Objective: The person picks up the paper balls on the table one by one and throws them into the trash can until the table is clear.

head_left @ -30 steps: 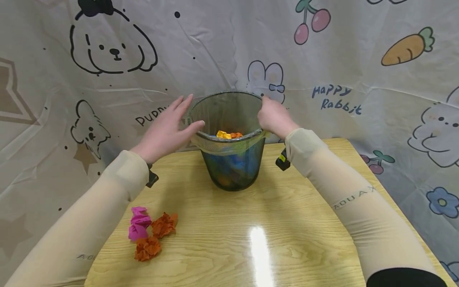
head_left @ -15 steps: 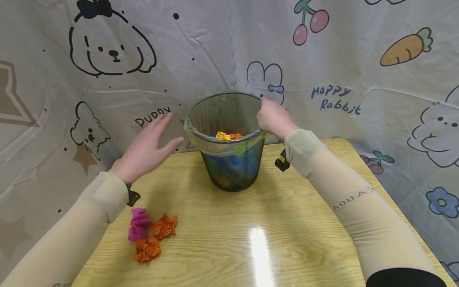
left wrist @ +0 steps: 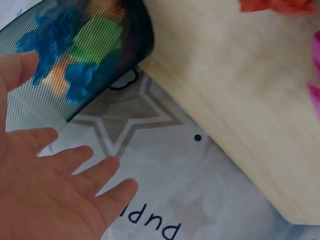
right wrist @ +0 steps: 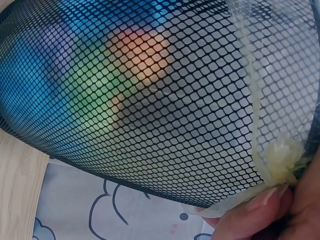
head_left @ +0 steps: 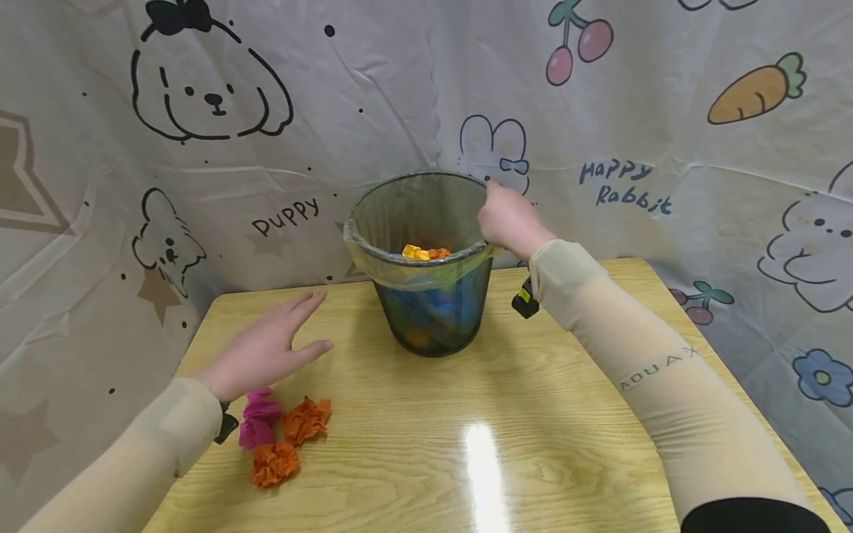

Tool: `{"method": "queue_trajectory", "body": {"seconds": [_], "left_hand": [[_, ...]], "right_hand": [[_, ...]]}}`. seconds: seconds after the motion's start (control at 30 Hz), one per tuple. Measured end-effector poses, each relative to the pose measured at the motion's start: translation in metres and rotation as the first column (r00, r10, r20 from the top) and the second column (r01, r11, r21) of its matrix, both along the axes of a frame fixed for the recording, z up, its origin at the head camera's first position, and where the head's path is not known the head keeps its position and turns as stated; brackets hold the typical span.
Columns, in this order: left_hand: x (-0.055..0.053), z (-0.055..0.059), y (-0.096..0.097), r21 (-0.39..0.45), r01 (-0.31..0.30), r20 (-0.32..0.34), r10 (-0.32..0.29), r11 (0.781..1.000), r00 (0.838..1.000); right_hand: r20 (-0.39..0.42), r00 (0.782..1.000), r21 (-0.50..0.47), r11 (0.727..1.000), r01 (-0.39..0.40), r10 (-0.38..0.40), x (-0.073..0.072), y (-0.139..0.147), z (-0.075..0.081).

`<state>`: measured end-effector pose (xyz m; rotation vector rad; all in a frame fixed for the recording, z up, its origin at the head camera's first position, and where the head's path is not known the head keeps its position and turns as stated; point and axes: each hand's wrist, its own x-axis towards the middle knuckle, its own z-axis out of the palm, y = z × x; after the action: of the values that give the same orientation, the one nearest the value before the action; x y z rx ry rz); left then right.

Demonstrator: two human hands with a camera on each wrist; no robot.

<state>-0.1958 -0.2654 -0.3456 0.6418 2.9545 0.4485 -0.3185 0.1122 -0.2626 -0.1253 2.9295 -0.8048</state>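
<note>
A black mesh wastebasket [head_left: 433,311] with a thin yellowish bag liner [head_left: 400,272] folded over its rim stands at the back of the table. Crumpled paper in several colours shows inside, a yellow ball [head_left: 415,252] on top. My right hand [head_left: 512,218] grips the basket's right rim; in the right wrist view its fingers [right wrist: 255,212] curl at the edge beside a knot in the liner [right wrist: 282,160]. My left hand [head_left: 266,346], fingers straight and spread, is held in the air left of the basket. Close by it lie a magenta paper ball [head_left: 260,420] and two orange paper balls [head_left: 306,420].
The wooden table [head_left: 400,444] has its back edge against a printed cloth backdrop [head_left: 373,96]. Its left and right edges slope outward toward me. A bright light reflection [head_left: 485,474] lies across the front middle.
My left hand has left the basket's left rim and moved down and to the left, toward the paper balls. My right hand and the wastebasket have stayed in place.
</note>
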Motion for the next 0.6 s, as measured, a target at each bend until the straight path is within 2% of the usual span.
{"method": "queue_trajectory", "body": {"seconds": [0.13, 0.33, 0.6], "left_hand": [[0.009, -0.012, -0.002, 0.003, 0.037, 0.041, -0.037, 0.999, 0.998], [0.023, -0.032, -0.006, -0.01, 0.085, 0.153, -0.083, 0.996, 0.985], [0.032, -0.051, -0.005, -0.059, 0.092, 0.271, -0.073, 0.994, 0.96]], "right_hand": [[0.004, 1.0, -0.006, 1.0, 0.002, -0.002, 0.0, 0.0, 0.0], [0.002, 1.0, -0.009, 1.0, -0.002, 0.002, 0.0, 0.001, -0.001], [0.001, 1.0, -0.012, 1.0, 0.0, 0.0, -0.001, 0.001, -0.001]]}}
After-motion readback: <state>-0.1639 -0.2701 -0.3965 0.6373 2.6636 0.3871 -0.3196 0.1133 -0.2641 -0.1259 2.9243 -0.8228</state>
